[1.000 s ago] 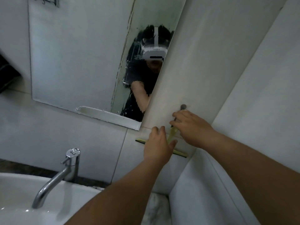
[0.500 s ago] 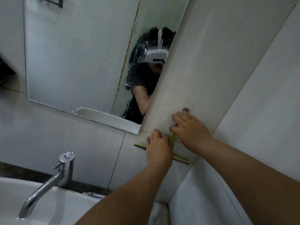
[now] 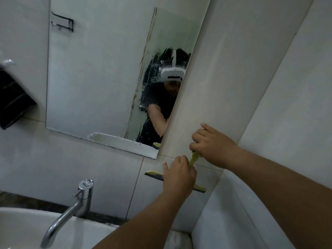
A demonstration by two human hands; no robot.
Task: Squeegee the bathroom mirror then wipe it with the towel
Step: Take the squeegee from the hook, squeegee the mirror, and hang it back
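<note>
Foam covers the mirror [image 3: 100, 78], so I judge squeegeeing not begun; right hand [image 3: 213, 146] grips the squeegee [image 3: 195, 158] handle, left hand [image 3: 179, 174] closes around its neck; towel [image 3: 12, 97] hangs untouched.

Single view from the camera on my head, wide-angle, tilted up and forward at the tiled wall, with my forearms entering from the lower edge. It sits close: my left hand [image 3: 178, 174] and right hand [image 3: 213, 146] fill the lower centre-right by the squeegee [image 3: 195, 157]. The mirror [image 3: 100, 74] takes the upper left and reflects my headset, so the lens faces it obliquely from the right. The tap [image 3: 75, 207] lies low left, the wall corner at right
</note>
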